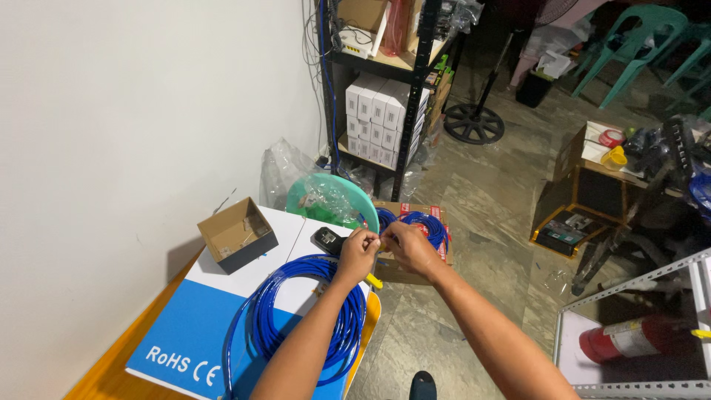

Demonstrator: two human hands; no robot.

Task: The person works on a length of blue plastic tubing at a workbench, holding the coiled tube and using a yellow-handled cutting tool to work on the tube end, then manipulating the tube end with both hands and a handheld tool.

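- Hands meeting at the table edge: left hand (358,250) and right hand (406,247) with fingertips pressed together, pinching something small between them, probably the end of the blue cable (304,311); too small to tell for sure
- Coil of that blue cable lying on the white-and-blue flat box (178,333) below the left forearm, loops loose and partly overhanging the near edge
- Black hand tool (326,239) just beside the left knuckles, yellow handle (374,281) poking out under the wrist
- Open cardboard box (237,234) farther left on the flat box, well apart from both hands
- More blue coils (426,226) in a carton on the floor past the hands
- Likely risk: a tug on the pinched end dragging the slack loops off the edge, since nothing weighs them down
- Likely risk: a forearm nudge knocking the tool off the table, sitting so near the rim
- Likely risk: fine wires slipping from so small a pinch, hard to regrip in mid-air
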